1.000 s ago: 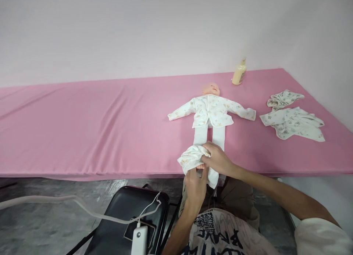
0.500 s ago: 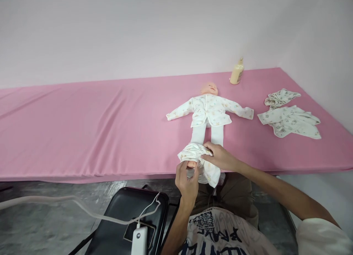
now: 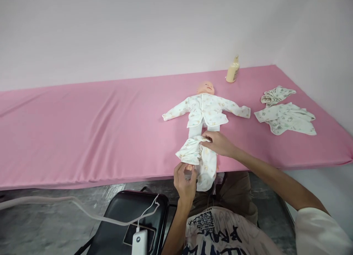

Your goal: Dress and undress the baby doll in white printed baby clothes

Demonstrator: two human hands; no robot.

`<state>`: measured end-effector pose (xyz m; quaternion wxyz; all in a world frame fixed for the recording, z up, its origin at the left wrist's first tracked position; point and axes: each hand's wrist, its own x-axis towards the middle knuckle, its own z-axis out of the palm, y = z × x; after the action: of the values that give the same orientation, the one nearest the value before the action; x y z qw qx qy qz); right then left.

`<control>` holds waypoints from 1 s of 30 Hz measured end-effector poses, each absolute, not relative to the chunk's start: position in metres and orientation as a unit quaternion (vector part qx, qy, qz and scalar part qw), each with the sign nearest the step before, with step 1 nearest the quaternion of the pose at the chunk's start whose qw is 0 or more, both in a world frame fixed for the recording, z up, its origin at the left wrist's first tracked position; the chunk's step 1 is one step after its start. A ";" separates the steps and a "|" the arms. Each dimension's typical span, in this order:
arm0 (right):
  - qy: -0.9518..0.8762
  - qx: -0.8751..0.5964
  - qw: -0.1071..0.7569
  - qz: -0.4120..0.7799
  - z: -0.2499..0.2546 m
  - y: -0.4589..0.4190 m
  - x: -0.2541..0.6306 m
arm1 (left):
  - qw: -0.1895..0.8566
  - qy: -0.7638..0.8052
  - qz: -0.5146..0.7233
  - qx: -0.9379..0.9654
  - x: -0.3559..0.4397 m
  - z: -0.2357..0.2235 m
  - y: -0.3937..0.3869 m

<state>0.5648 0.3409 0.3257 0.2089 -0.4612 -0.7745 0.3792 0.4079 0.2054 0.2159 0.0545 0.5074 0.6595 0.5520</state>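
A baby doll (image 3: pixel 206 88) lies face up on the pink-covered table, wearing a white printed jacket (image 3: pixel 204 108) with its sleeves spread. Printed white baby pants (image 3: pixel 190 151) are bunched around the lower part of one of its white legs, and the other pant leg hangs over the table's front edge. My right hand (image 3: pixel 219 143) pinches the upper edge of the pants. Below the cuff, the fingers and thumb of my left hand (image 3: pixel 185 183) close around the doll's foot (image 3: pixel 189 167), whose toes show between them.
A pump bottle (image 3: pixel 232 72) stands at the back near the wall. Two crumpled printed garments, a smaller one (image 3: pixel 277 96) and a larger one (image 3: pixel 289 118), lie to the right. A black chair (image 3: pixel 124 218) with a white power bank (image 3: pixel 139 242) and cable is at lower left.
My right hand has drawn the pants' upper edge farther up the doll's leg. The cuff now sits just above the toes, and my left hand stays at the foot.
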 end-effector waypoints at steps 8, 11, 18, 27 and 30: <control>-0.720 -0.386 0.144 0.559 0.322 0.319 0.603 | 0.138 0.634 0.479 0.592 0.394 0.262 0.199; -0.731 -0.384 0.182 0.534 0.320 0.314 0.601 | 0.108 0.590 0.448 0.663 0.396 0.296 0.221; -0.688 -0.361 0.288 0.560 0.332 0.326 0.580 | 0.293 0.524 0.283 0.747 0.389 0.342 0.293; -0.750 -0.313 0.148 0.563 0.324 0.343 0.604 | 0.493 0.520 0.374 0.589 0.355 0.324 0.304; -0.763 -0.256 0.134 0.579 0.323 0.343 0.609 | 0.530 0.485 0.440 0.539 0.348 0.322 0.310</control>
<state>0.6087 0.3433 0.3235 0.1343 -0.2557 -0.7628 0.5786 0.3481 0.3098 0.3216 0.5296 0.5393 0.4849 0.4399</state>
